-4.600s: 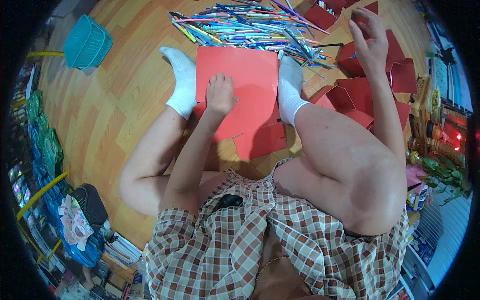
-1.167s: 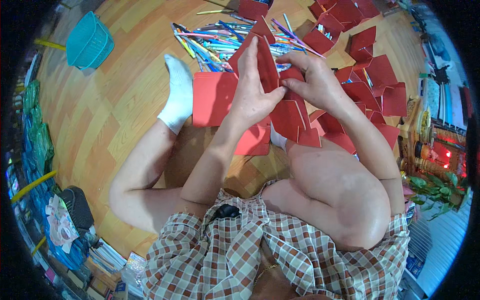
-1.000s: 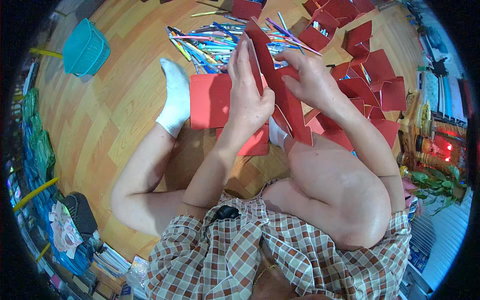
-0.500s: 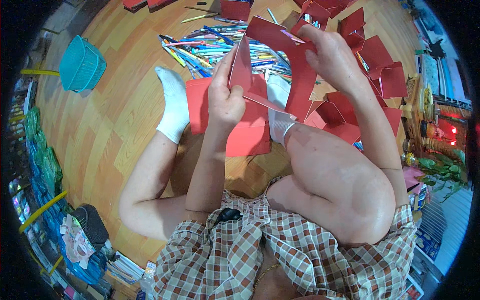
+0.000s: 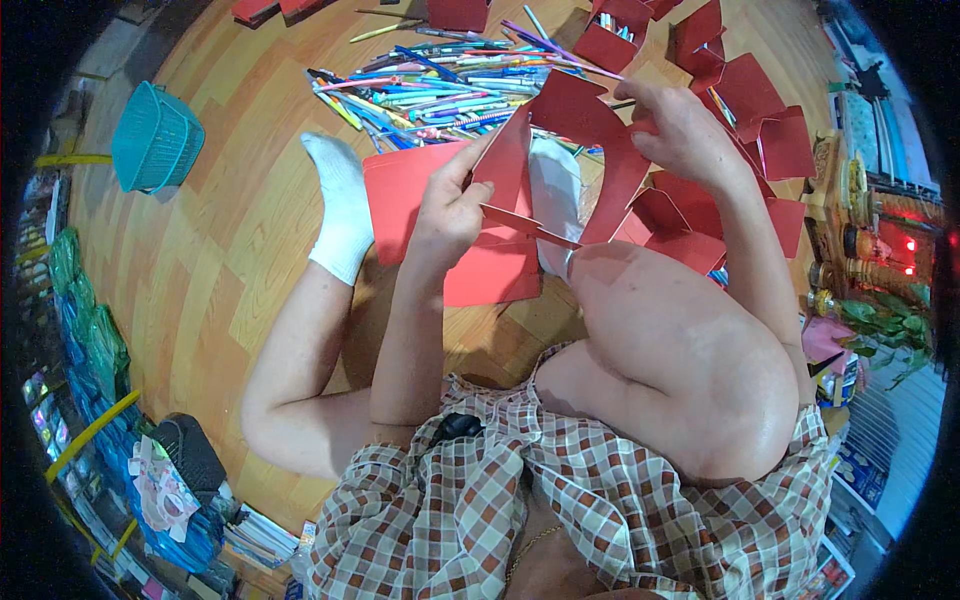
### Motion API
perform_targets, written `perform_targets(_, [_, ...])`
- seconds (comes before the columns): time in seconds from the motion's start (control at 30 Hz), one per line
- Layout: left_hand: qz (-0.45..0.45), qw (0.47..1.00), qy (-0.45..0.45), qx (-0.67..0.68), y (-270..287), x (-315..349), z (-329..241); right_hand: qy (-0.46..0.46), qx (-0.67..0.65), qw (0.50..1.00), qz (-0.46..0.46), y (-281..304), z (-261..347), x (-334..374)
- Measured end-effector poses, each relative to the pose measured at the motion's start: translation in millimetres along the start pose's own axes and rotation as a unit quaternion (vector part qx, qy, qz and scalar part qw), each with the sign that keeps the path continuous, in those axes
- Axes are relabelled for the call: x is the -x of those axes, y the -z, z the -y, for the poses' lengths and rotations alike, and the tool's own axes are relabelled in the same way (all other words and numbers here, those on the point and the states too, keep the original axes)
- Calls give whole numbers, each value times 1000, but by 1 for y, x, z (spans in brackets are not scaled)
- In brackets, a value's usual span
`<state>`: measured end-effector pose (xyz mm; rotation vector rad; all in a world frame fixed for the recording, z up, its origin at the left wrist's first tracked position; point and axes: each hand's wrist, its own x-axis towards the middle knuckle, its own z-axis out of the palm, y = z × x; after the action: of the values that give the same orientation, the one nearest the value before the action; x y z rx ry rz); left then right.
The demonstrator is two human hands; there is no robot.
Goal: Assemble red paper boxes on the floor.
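My left hand (image 5: 450, 208) is closed on the left panel of a folded red cardboard box (image 5: 610, 170), held open-framed above the floor. At its far right corner, my right hand (image 5: 680, 130) has its fingers closed around the cardboard edge. A long purple pen (image 5: 565, 52) ends close to the right fingertips; whether they touch it I cannot tell. Beneath the held piece lies a flat red cardboard sheet (image 5: 490, 280), partly covered by my left hand. Beyond it a heap of pens and pencils (image 5: 430, 95) spreads over the wooden floor.
Several folded red boxes (image 5: 785, 145) stand at the right, some with pens inside. A turquoise basket (image 5: 155, 140) is at the far left. Bags (image 5: 95, 335) line the left edge, and a leafy plant (image 5: 885, 325) stands at the right. My socked foot (image 5: 345, 215) rests beside the red sheet.
The red cardboard box has been lowered and tilted, its left panel leaning further right. My right hand has shifted slightly right and nearer with its corner. The left hand has moved little.
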<state>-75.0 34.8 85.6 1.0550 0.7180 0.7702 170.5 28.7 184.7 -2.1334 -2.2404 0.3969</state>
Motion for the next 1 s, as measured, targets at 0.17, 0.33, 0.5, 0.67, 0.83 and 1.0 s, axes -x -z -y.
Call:
perform_targets(0.17, [28, 999, -16, -7, 4, -1, 4, 31, -113, 993, 15, 3, -5, 8])
perform_targets(0.33, [10, 1000, -26, 2, 9, -2, 13, 104, -126, 986, 26, 3, -4, 14])
perform_targets(0.5, [-52, 997, -24, 43, 12, -13, 19, 91, -151, 979, 106, 4, 0, 16])
perform_targets(0.67, [-132, 975, -95, 154, 2, -24, 22, 70, -163, 977, 120, 4, 10, 18])
perform_targets(0.83, [-177, 968, -91, 154, 4, -29, 15, 105, -205, 969, 88, 1, 5, 15])
perform_targets(1.0, [-143, 977, -39, 153, 22, -35, -1, 76, -449, 890, 11, -4, -19, -16])
